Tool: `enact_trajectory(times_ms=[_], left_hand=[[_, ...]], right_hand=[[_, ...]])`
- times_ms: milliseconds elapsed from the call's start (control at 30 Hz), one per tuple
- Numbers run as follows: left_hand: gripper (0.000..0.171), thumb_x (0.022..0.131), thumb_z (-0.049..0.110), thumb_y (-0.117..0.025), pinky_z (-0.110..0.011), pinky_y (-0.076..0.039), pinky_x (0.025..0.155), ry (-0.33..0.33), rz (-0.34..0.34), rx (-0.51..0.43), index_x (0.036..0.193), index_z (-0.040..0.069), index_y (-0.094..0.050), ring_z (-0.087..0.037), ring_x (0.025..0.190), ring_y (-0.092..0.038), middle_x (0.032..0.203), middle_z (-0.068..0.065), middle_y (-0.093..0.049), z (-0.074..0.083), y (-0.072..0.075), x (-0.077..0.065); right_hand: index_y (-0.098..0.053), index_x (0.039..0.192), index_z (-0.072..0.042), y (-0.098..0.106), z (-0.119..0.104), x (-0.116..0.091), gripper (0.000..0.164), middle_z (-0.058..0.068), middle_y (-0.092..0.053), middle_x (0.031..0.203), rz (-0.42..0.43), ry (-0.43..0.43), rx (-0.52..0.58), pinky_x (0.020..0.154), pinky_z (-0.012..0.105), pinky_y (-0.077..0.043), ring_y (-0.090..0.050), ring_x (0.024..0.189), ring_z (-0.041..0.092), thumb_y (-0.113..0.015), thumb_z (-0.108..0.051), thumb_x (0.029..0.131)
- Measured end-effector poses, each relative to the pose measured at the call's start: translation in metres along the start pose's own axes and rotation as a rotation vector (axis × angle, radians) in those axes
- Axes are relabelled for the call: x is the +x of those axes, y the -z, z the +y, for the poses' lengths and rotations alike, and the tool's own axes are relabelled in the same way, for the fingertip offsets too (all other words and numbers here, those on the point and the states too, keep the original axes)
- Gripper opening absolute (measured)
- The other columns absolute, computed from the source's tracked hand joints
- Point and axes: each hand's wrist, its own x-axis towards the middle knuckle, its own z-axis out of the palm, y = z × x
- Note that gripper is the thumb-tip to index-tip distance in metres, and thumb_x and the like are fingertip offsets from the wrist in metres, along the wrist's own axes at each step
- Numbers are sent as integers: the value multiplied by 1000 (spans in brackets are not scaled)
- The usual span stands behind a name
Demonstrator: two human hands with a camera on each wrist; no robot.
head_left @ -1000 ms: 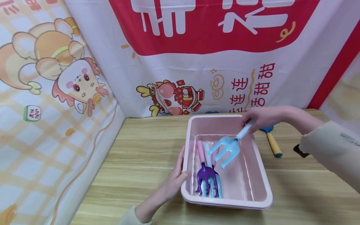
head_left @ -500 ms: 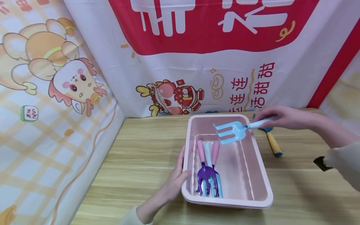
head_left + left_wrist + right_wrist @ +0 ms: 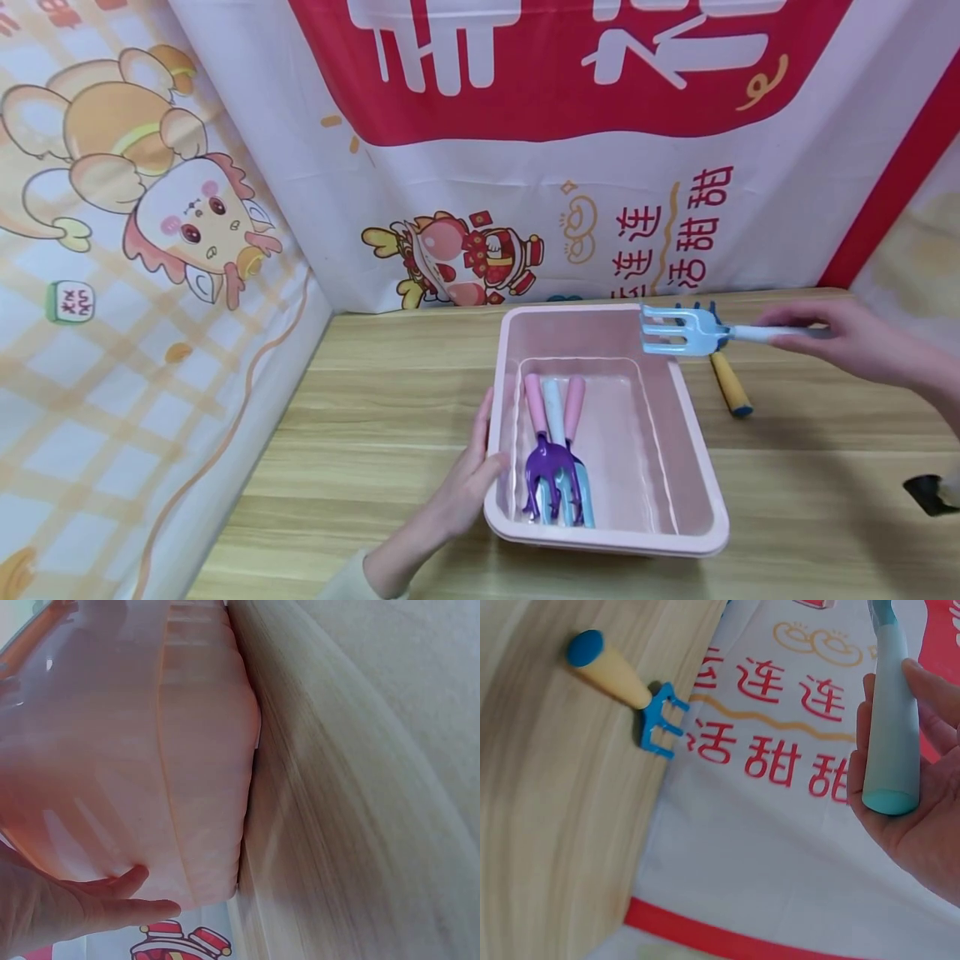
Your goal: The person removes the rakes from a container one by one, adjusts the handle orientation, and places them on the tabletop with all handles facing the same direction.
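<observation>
The left side of a pink plastic bin (image 3: 600,542) is touched by the left hand (image 3: 463,492); its fingers are extended along the outer wall, with the thumb set apart from them at the rim. Inside, along the left, a purple hand fork (image 3: 550,462) with a pink handle is seen lying over a pale-blue-handled fork (image 3: 554,412). A second pink handle (image 3: 575,408) is noted just right of these; its head is partly covered. The bin is supported by a wood-grain table (image 3: 375,417). To the right, a blue fork with a wooden handle (image 3: 729,385) is found on the tabletop, its head partly hidden in the head view. A light-blue hand fork (image 3: 693,332) is held at the bin's far right corner, tines pointed left; its handle is clamped by the curled fingers of the right hand (image 3: 840,333). A printed cloth (image 3: 600,158) is hung beyond.
</observation>
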Motion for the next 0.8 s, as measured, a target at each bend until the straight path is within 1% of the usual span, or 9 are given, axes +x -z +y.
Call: enact_trajectory(times_ms=[67,200,300,367,433,567,600,700,800], left_hand=[[74,100,9,-36,-51,-47,96,9,4,-2,155,36,5,-46,127,-42,157,-25,-12,0,0,0],[74,100,9,-37,-50,-47,97,14,16,4,156,32,5,-45,128,-41,157,-25,-13,-1,-1,0],[74,100,8,-38,-50,-46,98,11,19,9,156,31,4,-45,129,-40,157,-24,-13,-1,-2,0],[74,100,8,-38,-50,-47,98,13,20,7,156,33,4,-45,129,-40,157,-24,-14,-1,-2,0],[74,100,8,-38,-50,-48,96,19,19,-2,156,34,4,-46,127,-42,157,-24,-15,0,-1,0],[74,100,9,-38,-49,-49,95,24,17,-10,156,34,4,-46,126,-43,156,-26,-15,0,-1,-1],[74,100,9,-38,-49,-49,95,21,17,-8,156,33,4,-46,126,-43,156,-26,-14,0,-1,-1],[74,100,8,-38,-49,-49,95,11,15,-5,156,30,4,-46,126,-43,156,-26,-14,-1,-1,0],[74,99,7,-38,-49,-50,94,8,12,-9,156,31,4,-47,125,-44,157,-26,-13,-1,-1,1]], right_hand=[[-68,113,-2,-1,6,-6,29,8,-67,101,25,-7,5,62,19,-52,-55,77,7,-73,-2,84],[-67,115,0,-3,18,-18,29,8,-66,99,69,-35,-5,61,18,-51,-53,76,5,-71,-4,87],[-66,114,1,-6,28,-28,28,4,-65,96,111,-49,-11,60,16,-50,-51,75,2,-71,-3,87],[-66,114,1,-8,33,-34,28,-4,-63,94,145,-36,-8,60,13,-48,-51,76,-1,-71,0,86],[-66,113,1,-11,39,-39,27,-15,-60,93,175,-15,-6,60,9,-46,-50,77,-6,-70,1,86],[-63,111,4,-16,50,-47,26,-31,-54,96,238,53,19,64,3,-41,-48,82,-15,-68,4,86],[-63,111,4,-17,53,-48,26,-32,-54,97,251,68,26,65,2,-40,-48,83,-16,-68,5,86],[-61,111,7,-21,60,-51,26,-31,-56,97,277,99,52,67,2,-40,-49,84,-15,-67,8,85],[-59,110,8,-25,69,-51,25,-30,-56,95,287,98,60,67,2,-39,-48,81,-13,-66,9,86]])
